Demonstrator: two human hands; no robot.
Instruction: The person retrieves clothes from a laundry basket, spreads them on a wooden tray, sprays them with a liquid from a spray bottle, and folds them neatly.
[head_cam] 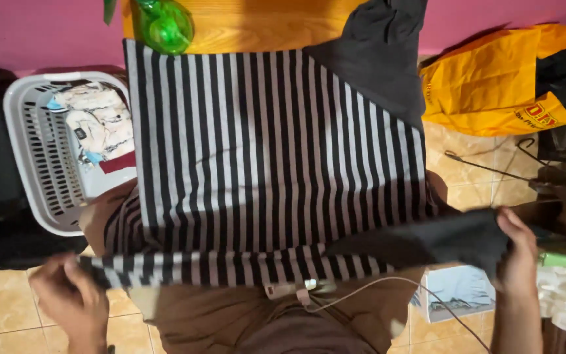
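A black-and-white striped shirt with dark grey sleeves lies spread over a wooden surface and my lap. My left hand grips the striped lower edge at the lower left. My right hand pinches a dark grey sleeve at the right and holds it stretched across the shirt's lower edge. The other grey sleeve lies at the top right of the shirt.
A white laundry basket with folded clothes stands at the left. A green bottle sits at the top. An orange plastic bag lies at the right on the tiled floor, with wire hangers below it. A white cable crosses my lap.
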